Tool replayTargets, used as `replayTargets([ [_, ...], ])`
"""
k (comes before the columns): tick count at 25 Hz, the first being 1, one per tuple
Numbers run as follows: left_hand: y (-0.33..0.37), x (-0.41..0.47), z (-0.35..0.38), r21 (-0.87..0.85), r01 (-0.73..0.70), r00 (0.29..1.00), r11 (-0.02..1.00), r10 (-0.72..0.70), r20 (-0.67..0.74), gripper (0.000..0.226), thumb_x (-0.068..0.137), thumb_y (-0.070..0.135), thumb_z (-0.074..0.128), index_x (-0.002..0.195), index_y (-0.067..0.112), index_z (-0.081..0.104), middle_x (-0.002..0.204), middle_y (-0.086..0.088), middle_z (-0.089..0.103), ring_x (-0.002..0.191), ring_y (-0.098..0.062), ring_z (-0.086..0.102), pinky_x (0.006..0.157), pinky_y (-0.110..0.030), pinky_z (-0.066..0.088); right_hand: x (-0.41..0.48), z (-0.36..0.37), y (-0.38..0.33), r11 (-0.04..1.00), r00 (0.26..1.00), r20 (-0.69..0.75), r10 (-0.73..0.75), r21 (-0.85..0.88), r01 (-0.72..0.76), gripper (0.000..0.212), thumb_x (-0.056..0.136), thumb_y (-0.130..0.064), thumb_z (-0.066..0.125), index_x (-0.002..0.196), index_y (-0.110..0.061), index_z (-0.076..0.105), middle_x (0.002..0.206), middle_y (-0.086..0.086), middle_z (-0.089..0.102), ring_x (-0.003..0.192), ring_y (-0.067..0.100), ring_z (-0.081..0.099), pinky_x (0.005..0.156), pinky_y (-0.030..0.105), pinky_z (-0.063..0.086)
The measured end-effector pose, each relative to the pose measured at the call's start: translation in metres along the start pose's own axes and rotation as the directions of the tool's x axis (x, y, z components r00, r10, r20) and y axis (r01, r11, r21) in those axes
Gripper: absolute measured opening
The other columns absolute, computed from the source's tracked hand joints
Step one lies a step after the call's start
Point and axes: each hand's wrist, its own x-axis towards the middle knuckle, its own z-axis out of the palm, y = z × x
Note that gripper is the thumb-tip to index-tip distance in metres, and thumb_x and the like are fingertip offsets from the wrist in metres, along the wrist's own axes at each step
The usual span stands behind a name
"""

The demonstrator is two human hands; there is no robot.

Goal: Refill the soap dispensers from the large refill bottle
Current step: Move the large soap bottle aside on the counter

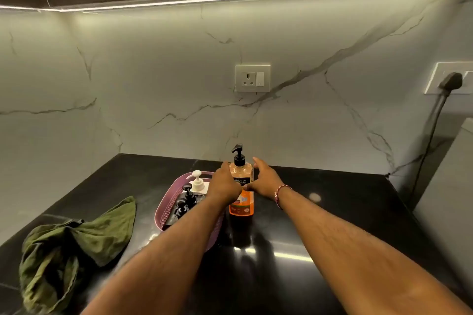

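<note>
Both hands flank the orange bottle on the counter: left hand wrapped against it, right hand spread beside. Purple basket holds dispensers.

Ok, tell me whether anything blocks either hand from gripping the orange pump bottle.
Nothing visible does. The left hand and right hand flank the orange pump bottle on the black counter. The purple basket sits to its left, outside that gap.

Bare forearms; a red-and-white thread bracelet circles the right wrist.
</note>
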Motion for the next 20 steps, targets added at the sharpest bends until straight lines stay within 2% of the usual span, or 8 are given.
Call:
replayTargets([
  [3,-0.002,0.007,0.001,0.016,0.04,0.999,0.999,-0.04,-0.003,0.037,0.079,0.002,0.066,0.114,0.008,0.056,0.112,-0.011,0.065,0.103,-0.027,0.061,0.074,-0.028,0.044,0.008,0.001,0.003,0.999,1.0,0.015,0.003,0.042,-0.004,0.081,0.076,-0.005,0.074,0.144,-0.01,0.029,0.142,0.012,0.044,0.128,0.028,0.044,0.099,0.033,0.04],
  [5,-0.005,0.012,0.003,0.013,0.054,0.998,0.998,-0.054,-0.025,0.029,0.079,0.002,0.065,0.107,0.008,0.06,0.107,-0.011,0.067,0.1,-0.027,0.063,0.076,-0.031,0.048,0.015,0.003,0.01,0.998,1.0,-0.014,-0.005,0.066,0.006,0.069,0.079,-0.003,0.071,0.139,-0.01,0.038,0.135,0.012,0.051,0.123,0.026,0.048,0.091,0.027,0.042],
  [8,-0.004,0.013,0.005,-0.023,0.069,0.995,0.997,-0.071,-0.069,0.034,0.078,0.004,0.069,0.11,0.006,0.058,0.106,-0.011,0.066,0.102,-0.027,0.063,0.084,-0.035,0.051,0.017,0.002,0.017,0.993,0.997,-0.069,-0.026,0.109,0.034,0.058,0.079,-0.005,0.071,0.132,-0.01,0.047,0.126,0.009,0.058,0.108,0.016,0.053,0.081,0.022,0.041],
  [10,0.002,0.014,0.009,-0.05,0.077,0.994,0.996,-0.08,-0.07,0.047,0.079,0.003,0.071,0.123,0.001,0.053,0.113,-0.013,0.065,0.106,-0.028,0.061,0.086,-0.034,0.048,0.018,-0.002,0.024,0.993,0.996,-0.088,-0.033,0.113,0.043,0.057,0.078,-0.008,0.073,0.129,-0.011,0.049,0.122,0.008,0.06,0.106,0.016,0.054,0.08,0.022,0.042],
  [12,0.012,0.012,0.016,-0.083,0.064,0.996,0.994,-0.069,-0.058,0.051,0.08,0.003,0.071,0.127,-0.001,0.049,0.115,-0.014,0.065,0.105,-0.026,0.061,0.085,-0.034,0.048,0.018,-0.012,0.033,0.994,0.994,-0.104,-0.026,0.106,0.037,0.06,0.076,-0.01,0.075,0.13,-0.011,0.048,0.121,0.008,0.06,0.11,0.021,0.056,0.082,0.024,0.045],
  [15,0.036,0.01,0.036,-0.136,0.035,0.999,0.99,-0.039,-0.021,0.043,0.082,0.005,0.071,0.121,0.006,0.054,0.11,-0.011,0.067,0.098,-0.022,0.063,0.081,-0.03,0.05,0.015,-0.038,0.055,0.996,0.992,-0.128,-0.001,0.084,0.012,0.063,0.076,-0.01,0.076,0.131,-0.012,0.047,0.121,0.008,0.059,0.111,0.023,0.056,0.083,0.026,0.047],
  [18,0.067,0.007,0.068,-0.191,-0.009,1.0,0.982,0.012,0.013,0.03,0.08,0.006,0.072,0.106,0.014,0.058,0.1,-0.007,0.069,0.087,-0.017,0.066,0.081,-0.037,0.057,0.001,-0.074,0.081,0.996,0.981,-0.187,0.045,0.089,-0.029,0.063,0.075,-0.01,0.076,0.131,-0.011,0.047,0.123,0.009,0.059,0.11,0.024,0.057,0.085,0.029,0.048],
  [20,0.092,0.002,0.092,-0.21,-0.042,0.998,0.977,0.053,0.044,0.032,0.08,0.006,0.073,0.108,0.013,0.057,0.099,-0.007,0.069,0.087,-0.018,0.067,0.08,-0.038,0.058,-0.011,-0.101,0.102,0.994,0.97,-0.231,0.077,0.088,-0.058,0.063,0.074,-0.009,0.077,0.13,-0.011,0.048,0.124,0.01,0.058,0.109,0.024,0.057,0.085,0.03,0.048],
])
